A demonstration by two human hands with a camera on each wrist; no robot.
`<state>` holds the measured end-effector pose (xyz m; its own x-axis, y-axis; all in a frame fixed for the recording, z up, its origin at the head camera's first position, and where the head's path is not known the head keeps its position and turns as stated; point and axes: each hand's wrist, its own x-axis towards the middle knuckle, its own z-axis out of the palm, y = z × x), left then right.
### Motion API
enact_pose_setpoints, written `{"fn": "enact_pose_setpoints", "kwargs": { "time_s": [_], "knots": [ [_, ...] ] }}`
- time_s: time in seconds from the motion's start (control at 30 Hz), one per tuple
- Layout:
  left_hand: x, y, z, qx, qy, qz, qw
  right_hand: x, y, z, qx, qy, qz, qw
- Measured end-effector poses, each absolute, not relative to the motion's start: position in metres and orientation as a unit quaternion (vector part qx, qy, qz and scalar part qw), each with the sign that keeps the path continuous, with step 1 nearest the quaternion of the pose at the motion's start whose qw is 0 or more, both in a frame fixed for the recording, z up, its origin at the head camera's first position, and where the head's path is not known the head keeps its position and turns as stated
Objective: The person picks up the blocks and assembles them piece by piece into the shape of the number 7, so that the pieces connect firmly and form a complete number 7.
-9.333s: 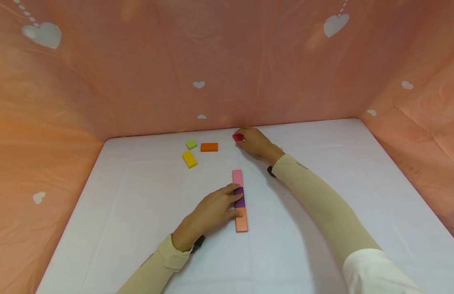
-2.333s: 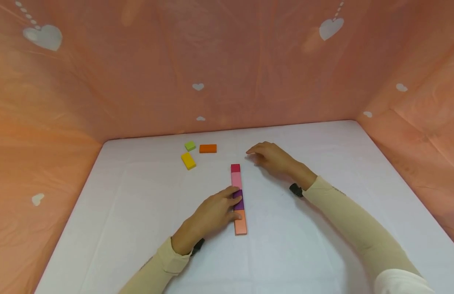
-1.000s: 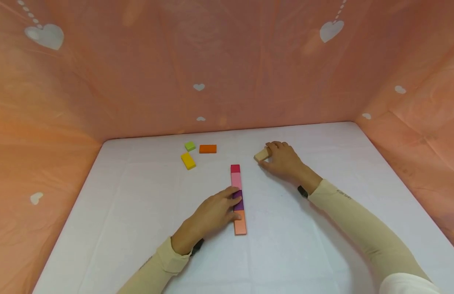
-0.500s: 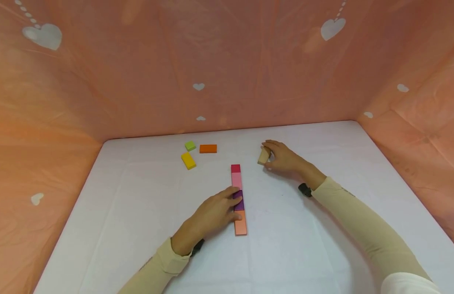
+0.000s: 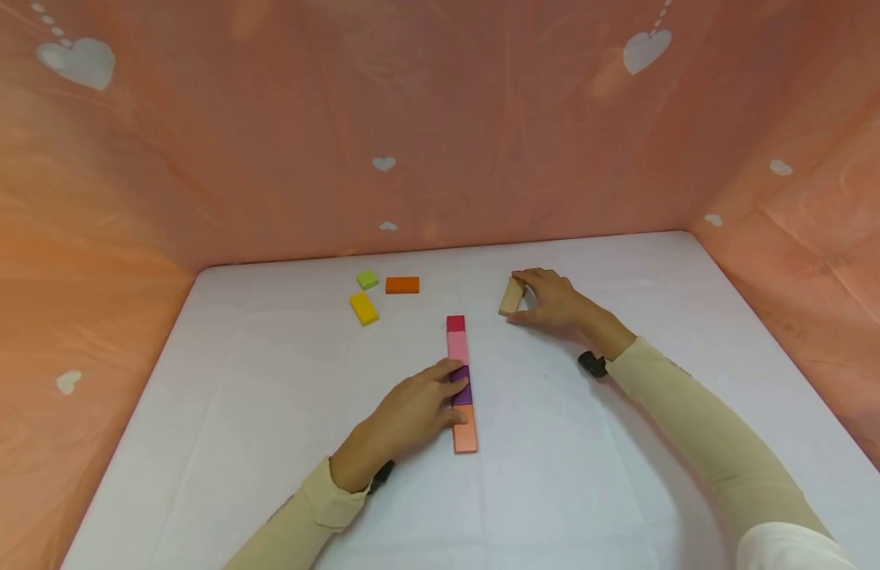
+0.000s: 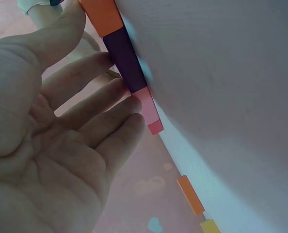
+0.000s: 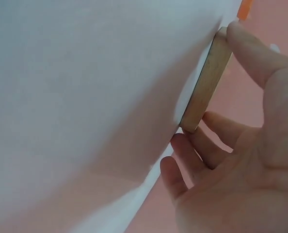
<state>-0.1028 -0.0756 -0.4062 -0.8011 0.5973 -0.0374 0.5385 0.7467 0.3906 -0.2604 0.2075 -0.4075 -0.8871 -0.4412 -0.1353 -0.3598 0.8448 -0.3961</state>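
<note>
A straight row of blocks lies on the white cloth, running away from the person: an orange-peach block, a purple block, a pink block and a small red block at the far end. Along its left side rests my left hand, extended fingertips on the purple and peach blocks; the left wrist view shows its palm facing the row. To the right of the far end, my right hand pinches a plain wooden block by its two ends, thumb at one and fingers at the other.
Left of the row's far end lie a lime green block, an orange block and a yellow block. Behind the white table and along its sides hangs a pinkish-orange cloth with white hearts.
The red block went from the back of the table to the row's far end. My right hand then took hold of the wooden block and turned it more upright in view. Left hand stayed put.
</note>
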Motion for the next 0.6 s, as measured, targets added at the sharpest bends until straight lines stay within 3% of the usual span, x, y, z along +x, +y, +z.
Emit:
{"fn": "enact_pose_setpoints", "kwargs": {
  "time_s": [0.6],
  "knots": [
    [-0.1044, -0.0749, -0.4129, 0.311, 0.928, 0.189, 0.076, -0.2696, 0.2098, -0.4145, -0.219, 0.944, -0.218, 0.119]
  ]
}}
